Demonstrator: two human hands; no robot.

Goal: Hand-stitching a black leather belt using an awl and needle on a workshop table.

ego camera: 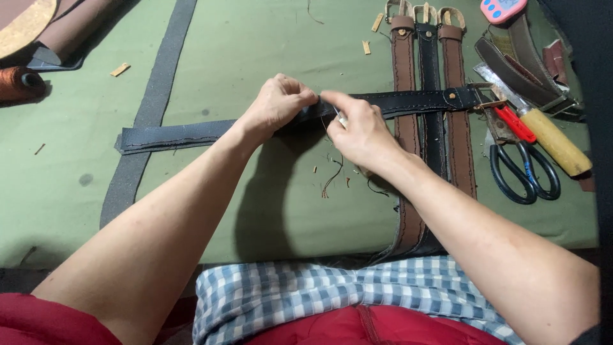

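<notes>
Pinching the long black stitched leather belt point(408, 100) on the green mat point(255, 51), the left hand point(276, 105) grips it while the right hand point(359, 130) grasps a thin metal tool point(340, 117).

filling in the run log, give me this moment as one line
left hand: pinning black belt | right hand: pinching small tool at belt edge | scissors: idle, right | mat: thread scraps

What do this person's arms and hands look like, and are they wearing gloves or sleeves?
Both hands are bare: no gloves, rings or watch show on the left hand or the right hand. The forearms are uncovered. Red fabric shows near the left upper arm, and a blue-and-white checked cloth lies over the lap.
</notes>
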